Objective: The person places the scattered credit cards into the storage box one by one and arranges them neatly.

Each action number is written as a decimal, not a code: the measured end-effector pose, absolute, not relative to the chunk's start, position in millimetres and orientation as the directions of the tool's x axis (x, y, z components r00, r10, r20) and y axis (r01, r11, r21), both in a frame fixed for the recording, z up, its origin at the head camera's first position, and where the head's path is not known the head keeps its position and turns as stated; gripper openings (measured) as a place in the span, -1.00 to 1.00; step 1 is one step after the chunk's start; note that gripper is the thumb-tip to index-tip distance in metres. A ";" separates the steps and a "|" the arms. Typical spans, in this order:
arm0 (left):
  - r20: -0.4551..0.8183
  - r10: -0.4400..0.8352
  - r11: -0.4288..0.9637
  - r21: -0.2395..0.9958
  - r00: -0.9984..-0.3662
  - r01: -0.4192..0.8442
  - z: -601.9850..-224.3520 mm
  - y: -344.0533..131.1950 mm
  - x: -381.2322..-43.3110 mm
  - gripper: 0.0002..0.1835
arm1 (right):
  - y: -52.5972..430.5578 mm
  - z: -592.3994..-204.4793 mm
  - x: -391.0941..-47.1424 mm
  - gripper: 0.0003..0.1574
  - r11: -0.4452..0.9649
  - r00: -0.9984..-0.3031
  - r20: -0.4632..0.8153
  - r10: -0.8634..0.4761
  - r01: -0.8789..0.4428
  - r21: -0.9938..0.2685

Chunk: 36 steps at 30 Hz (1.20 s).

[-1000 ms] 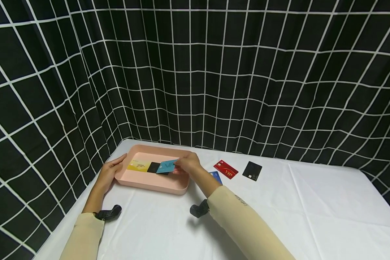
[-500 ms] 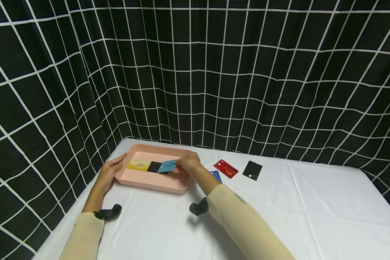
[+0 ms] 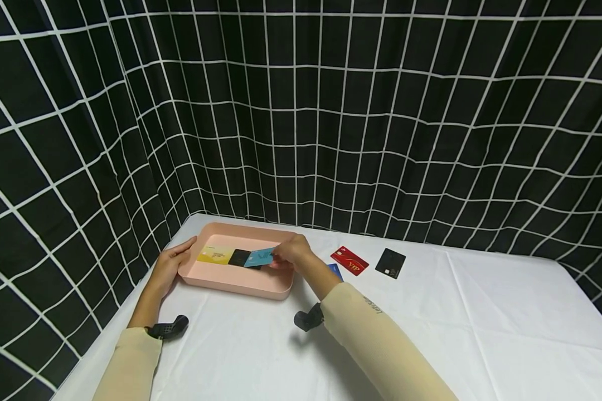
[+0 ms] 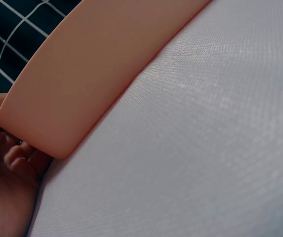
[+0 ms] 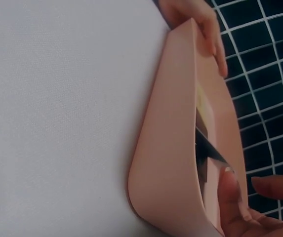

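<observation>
In the head view a pink tray [image 3: 236, 285] stands at the left of the table, and my left hand [image 3: 168, 267] holds its left end. The left wrist view shows curled fingers of that hand beside and partly behind the tray corner [image 4: 57, 113]. My right hand [image 3: 292, 253], over the tray's right end, pinches a light blue card [image 3: 259, 258] by its right edge. This card tilts above a black card [image 3: 238, 257] lying in the tray, covering part of it. To the left of the black card lies a yellow card [image 3: 215, 255].
Right of the tray, a red VIP card [image 3: 349, 260] and another black card [image 3: 390, 263] lie on the white tablecloth [image 3: 411, 328]. A darker blue card [image 3: 335, 272] is partly hidden by my right forearm. Behind the table hangs a black curtain [image 3: 361, 122] with a white grid.
The light blue card and my right hand have shifted very slightly to the right over the tray. My left hand stays at the tray's left end.
</observation>
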<state>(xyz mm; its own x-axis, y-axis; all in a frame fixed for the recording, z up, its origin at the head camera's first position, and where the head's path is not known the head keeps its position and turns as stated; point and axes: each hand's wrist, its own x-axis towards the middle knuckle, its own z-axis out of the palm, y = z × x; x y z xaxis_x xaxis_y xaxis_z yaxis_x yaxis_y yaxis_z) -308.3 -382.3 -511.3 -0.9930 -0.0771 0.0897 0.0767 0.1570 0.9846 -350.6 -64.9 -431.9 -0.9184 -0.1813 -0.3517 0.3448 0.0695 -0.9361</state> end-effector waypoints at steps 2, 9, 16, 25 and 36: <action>0.089 -0.075 0.160 0.984 -0.993 0.076 -511.2 -382.1 -308.5 -0.49 | -64.1 -430.5 -349.9 -0.84 0.075 -0.917 -0.353 -0.186 0.345 -0.936; 0.081 -0.075 0.159 0.985 -0.994 0.068 -511.7 -382.7 -308.8 -0.49 | -61.3 -424.4 -345.0 -0.54 0.155 -0.907 -0.373 -0.196 0.347 -0.925; 0.084 -0.080 0.154 0.985 -0.993 0.071 -511.9 -382.5 -308.2 -0.49 | -60.5 -420.0 -341.1 -0.60 0.248 -0.906 -0.358 -0.226 0.302 -0.920; 0.093 -0.075 0.156 0.984 -0.993 0.080 -510.3 -381.0 -308.8 -0.49 | -58.7 -413.9 -339.9 -0.46 0.343 -0.884 -0.387 -0.261 0.290 -0.893; 0.098 -0.081 0.130 0.988 -0.992 0.087 -508.0 -379.8 -305.3 -0.50 | -57.4 -400.5 -332.1 -0.20 0.462 -0.877 -0.397 -0.270 0.244 -0.853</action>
<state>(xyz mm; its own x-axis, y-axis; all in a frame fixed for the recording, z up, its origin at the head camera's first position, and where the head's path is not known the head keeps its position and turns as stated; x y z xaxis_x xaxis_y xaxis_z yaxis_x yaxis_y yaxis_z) -305.3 -379.8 -508.0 -0.9919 -0.0805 0.0985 0.0875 0.1303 0.9876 -332.1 -57.4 -400.5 -0.8773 -0.2699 -0.3967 0.2437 0.4617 -0.8529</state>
